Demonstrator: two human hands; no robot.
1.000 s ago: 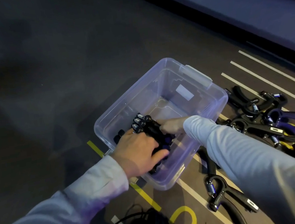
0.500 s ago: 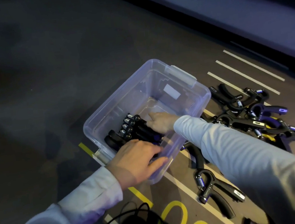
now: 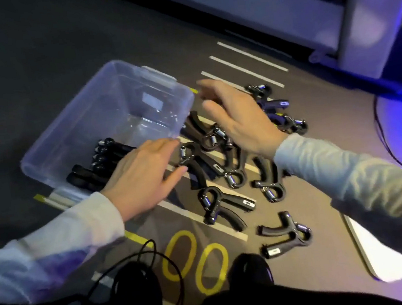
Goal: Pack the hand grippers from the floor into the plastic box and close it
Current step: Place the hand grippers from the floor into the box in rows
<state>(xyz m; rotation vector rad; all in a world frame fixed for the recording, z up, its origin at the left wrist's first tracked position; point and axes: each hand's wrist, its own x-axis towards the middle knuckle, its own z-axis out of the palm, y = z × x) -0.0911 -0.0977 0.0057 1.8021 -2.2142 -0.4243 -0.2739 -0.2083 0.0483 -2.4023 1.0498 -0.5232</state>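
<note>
Leaving the plastic box [image 3: 86, 131], both the left hand [image 3: 142, 179] and right hand [image 3: 239, 119] now hover spread, seemingly empty, over the floor's hand grippers [image 3: 221, 160], ready for another batch.

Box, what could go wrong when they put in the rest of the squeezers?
1. The grippers on the floor lie crossed over each other, so lifting one might drag a neighbour along.
2. The left hand and right hand are both empty over one heap and could bump.
3. The box is light and see-through; a dropped gripper might shove it.
</note>
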